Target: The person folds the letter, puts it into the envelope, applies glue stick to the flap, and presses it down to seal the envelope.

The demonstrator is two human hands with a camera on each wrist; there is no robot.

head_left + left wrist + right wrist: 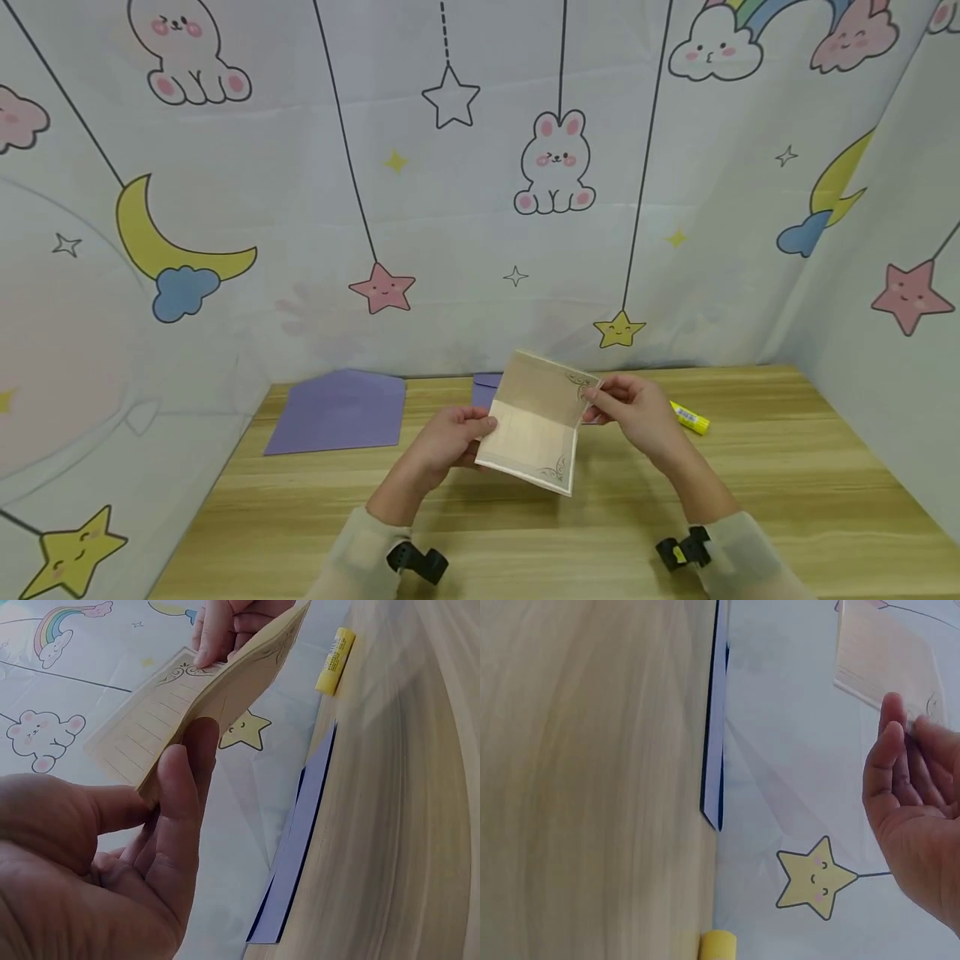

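A cream folded card (528,433) with scroll ornaments in its corners is spread partly apart above the table, tilted. My left hand (444,442) pinches its lower left edge between thumb and fingers. At the upper right edge, my right hand (633,412) pinches the other half near a corner ornament. Ruled lines run across one panel of the card (154,720) in the left wrist view. Behind the card lies a purple envelope (486,382), mostly hidden in the head view; its edge (294,847) shows in the left wrist view.
Another purple envelope (341,412), its pointed flap raised, lies at the table's back left. A yellow glue stick (690,418) lies behind my right wrist. The wooden table (787,500) meets a printed cloth backdrop (465,217) at the back and sides.
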